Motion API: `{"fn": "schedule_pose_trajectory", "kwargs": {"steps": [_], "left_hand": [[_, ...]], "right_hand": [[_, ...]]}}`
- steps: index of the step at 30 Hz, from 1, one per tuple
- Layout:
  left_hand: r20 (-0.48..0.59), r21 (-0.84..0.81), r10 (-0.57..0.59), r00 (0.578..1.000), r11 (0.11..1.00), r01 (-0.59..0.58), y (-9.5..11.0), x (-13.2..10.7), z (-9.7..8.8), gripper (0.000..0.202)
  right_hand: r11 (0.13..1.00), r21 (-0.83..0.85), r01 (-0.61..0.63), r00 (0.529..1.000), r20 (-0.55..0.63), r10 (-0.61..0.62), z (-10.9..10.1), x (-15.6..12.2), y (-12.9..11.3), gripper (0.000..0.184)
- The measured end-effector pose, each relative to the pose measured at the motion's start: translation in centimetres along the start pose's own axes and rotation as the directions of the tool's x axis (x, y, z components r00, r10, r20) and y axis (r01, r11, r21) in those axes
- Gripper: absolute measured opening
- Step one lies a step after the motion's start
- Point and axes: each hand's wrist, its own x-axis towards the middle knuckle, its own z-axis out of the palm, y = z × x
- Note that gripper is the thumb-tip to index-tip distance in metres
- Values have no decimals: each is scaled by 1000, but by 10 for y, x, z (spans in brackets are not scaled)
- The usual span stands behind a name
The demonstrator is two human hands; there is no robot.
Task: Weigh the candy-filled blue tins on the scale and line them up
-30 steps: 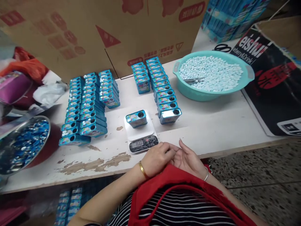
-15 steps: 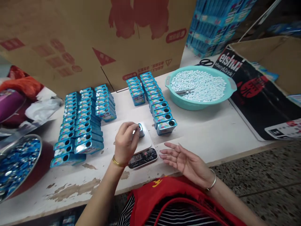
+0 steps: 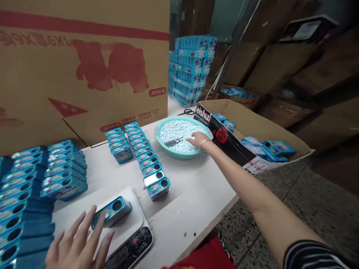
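My left hand (image 3: 78, 241) lies at the bottom left with fingers stretched out, its fingertips touching a small blue tin (image 3: 111, 211) that sits on a white kitchen scale (image 3: 131, 231). My right hand (image 3: 198, 141) reaches far out into the teal basin (image 3: 160, 144) of pale blue-white candies (image 3: 175, 130), beside a metal scoop (image 3: 173, 141) lying in them. Its fingers are partly hidden, so I cannot make out whether they hold anything.
Rows of open blue tins (image 3: 146, 155) run from the scale toward the basin, more rows (image 3: 42, 175) stand at the left. A big cardboard box (image 3: 78, 67) walls the back. A low carton (image 3: 252, 134) with tins sits right. Stacked blue packs (image 3: 190, 69) and scissors (image 3: 186, 111) lie behind.
My right hand has stretched from near the scale out into the candy basin. My left hand has drawn back from above the tin and opened, fingertips on its near end. The view swung right and up.
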Motion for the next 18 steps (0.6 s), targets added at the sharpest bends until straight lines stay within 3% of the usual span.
{"fn": "schedule_pose_trajectory", "kwargs": {"steps": [5, 8, 13, 18], "left_hand": [[98, 7, -80, 992, 997, 80, 26, 28, -3, 40], [87, -33, -157, 984, 987, 160, 25, 31, -11, 38], [60, -75, -309, 949, 947, 313, 14, 15, -26, 29], [105, -170, -405, 908, 893, 418, 12, -10, -27, 25]], "right_hand": [[988, -155, 2, 974, 223, 33, 36, 13, -4, 68], [987, -146, 66, 966, 256, -26, 46, 13, 1, 57], [994, -55, 100, 980, 178, -89, 42, 10, 13, 23], [991, 127, -36, 999, 9, 35, 28, 13, 21, 26]]}}
